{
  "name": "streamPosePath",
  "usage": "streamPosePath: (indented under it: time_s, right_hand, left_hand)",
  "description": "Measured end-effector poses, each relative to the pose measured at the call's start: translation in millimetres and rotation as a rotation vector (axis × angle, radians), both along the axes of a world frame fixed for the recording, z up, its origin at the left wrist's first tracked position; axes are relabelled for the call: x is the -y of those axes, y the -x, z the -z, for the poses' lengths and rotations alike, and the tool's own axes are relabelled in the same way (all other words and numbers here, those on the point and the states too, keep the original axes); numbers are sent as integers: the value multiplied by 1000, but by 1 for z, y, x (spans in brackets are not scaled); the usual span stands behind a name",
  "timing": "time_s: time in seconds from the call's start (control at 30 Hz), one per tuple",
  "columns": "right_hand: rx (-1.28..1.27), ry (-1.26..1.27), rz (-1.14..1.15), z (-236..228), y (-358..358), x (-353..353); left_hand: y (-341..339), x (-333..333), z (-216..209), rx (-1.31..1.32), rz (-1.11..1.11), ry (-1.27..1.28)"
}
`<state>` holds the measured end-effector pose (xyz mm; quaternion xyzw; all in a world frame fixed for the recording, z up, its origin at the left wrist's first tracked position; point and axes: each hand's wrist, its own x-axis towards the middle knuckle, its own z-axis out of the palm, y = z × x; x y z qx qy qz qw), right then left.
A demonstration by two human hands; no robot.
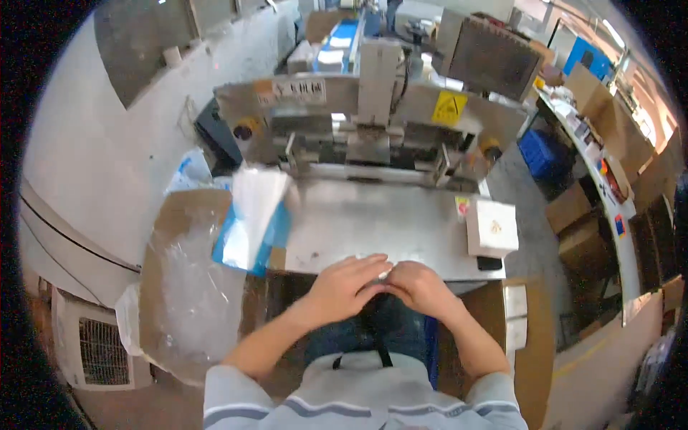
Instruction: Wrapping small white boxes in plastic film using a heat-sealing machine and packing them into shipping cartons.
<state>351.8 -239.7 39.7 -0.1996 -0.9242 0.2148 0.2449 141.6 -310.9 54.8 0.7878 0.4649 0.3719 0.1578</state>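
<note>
At the front edge of a bare metal worktable (373, 222), my two hands meet in front of my body. My left hand (347, 283) has its fingers pressed together, with the thumb bent in below them. Curled closed, my right hand (421, 288) touches the left hand's fingertips. A small whitish bit (385, 274) shows between them, too small and blurred to name. On the table's left lie white sheets (256, 193) over a blue folder-like sheet (276, 240). A white box (492, 228) stands at the right, beside a black flat object (489, 264).
A metal machine frame (408, 107) with a yellow warning label spans the table's far side. Left of the table, a cardboard box (165, 222) holds clear plastic. An open carton (484, 308) with white boxes is near my right arm. A cluttered bench (609, 208) runs along the right.
</note>
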Motion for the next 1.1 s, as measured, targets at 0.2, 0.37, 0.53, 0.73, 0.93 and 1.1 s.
streamPosePath:
  time_s: [0.2, 0.37, 0.53, 0.73, 0.93, 1.1]
  right_hand:
    - [203, 232, 17, 18, -22, 14]
    - [260, 532, -269, -14, -48, 26]
    - [105, 590, -266, 4, -49, -18]
    - [8, 565, 16, 29, -22, -98]
    - [30, 591, 82, 57, 6, -183]
    - [21, 487, 39, 40, 18, -202]
  left_hand:
    - [13, -7, 39, -274, 230, 460]
    - [20, 29, -15, -321, 303, 685]
    - [38, 11, -15, -213, 317, 380]
    - [77, -80, 4, -225, 182, 503]
    - [96, -163, 24, -142, 163, 552]
    - [98, -179, 12, -162, 12, 352]
